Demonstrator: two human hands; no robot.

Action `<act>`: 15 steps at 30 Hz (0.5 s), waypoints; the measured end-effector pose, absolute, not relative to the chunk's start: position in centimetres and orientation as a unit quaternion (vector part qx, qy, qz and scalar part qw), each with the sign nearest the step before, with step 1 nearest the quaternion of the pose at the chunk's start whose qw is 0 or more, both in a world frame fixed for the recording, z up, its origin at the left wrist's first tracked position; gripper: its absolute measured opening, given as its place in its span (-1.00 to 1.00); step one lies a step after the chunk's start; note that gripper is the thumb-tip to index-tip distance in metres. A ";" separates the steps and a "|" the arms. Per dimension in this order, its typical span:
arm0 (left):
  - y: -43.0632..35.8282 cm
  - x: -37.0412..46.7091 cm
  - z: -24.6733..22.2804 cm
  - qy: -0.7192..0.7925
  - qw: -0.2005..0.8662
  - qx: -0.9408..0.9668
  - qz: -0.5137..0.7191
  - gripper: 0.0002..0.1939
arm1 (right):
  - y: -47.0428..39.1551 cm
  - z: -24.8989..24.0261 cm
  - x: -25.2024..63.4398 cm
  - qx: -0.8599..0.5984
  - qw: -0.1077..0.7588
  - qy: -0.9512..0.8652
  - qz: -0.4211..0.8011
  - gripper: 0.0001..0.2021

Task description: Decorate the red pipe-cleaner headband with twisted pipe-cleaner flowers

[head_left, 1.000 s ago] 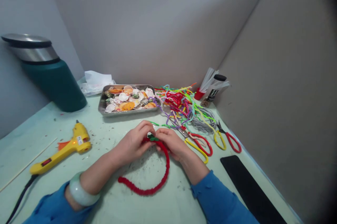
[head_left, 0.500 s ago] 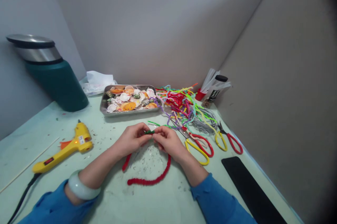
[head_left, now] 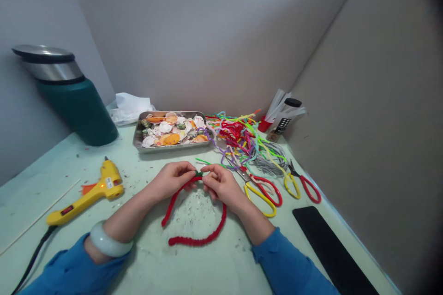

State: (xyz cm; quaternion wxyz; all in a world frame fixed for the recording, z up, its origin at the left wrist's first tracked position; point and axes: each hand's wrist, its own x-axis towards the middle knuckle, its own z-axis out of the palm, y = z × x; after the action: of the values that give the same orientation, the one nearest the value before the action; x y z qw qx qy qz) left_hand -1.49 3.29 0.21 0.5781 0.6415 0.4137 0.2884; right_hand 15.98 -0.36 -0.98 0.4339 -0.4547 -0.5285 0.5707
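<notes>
A fuzzy red pipe cleaner (head_left: pixel 199 241) curves in an open loop over the table, with its upper stretch between my hands. Near the top of this loop a small green piece (head_left: pixel 199 173) sits against the red strand. My left hand (head_left: pixel 176 179) is closed on the red pipe cleaner, thumb and fingers pressed together. From the other side, my right hand (head_left: pixel 221 184) pinches the strand beside the green piece; its fingertips partly hide the join.
A yellow glue gun (head_left: pixel 90 193) lies left, before a teal bottle (head_left: pixel 78 110). Behind my hands are a metal tray (head_left: pixel 173 148) of shells and tangled pipe cleaners (head_left: pixel 238 135). Red-and-yellow scissors (head_left: pixel 263 193), more scissors (head_left: pixel 306 186) and a black strip (head_left: pixel 332 249) lie right.
The fingers of my left hand have shifted, and more of the red strand shows beneath the green piece. My right index finger has lifted slightly.
</notes>
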 end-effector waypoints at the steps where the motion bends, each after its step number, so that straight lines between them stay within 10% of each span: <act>1: 3.4 -1.6 0.1 0.413 0.569 0.652 0.283 -0.76 | -0.4 -1.0 16.0 -0.455 0.433 -0.527 0.572 -0.74; 15: 3.4 -2.1 1.0 0.438 0.492 0.696 0.287 -0.55 | -0.3 -0.6 16.0 -0.471 0.439 -0.516 0.565 -0.79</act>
State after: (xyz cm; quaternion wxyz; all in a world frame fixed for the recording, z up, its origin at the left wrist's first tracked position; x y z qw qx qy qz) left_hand -2.09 3.40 1.00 0.4919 0.6957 0.4377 0.2872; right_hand 16.02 -0.33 -0.63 0.4386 -0.4715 -0.5159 0.5649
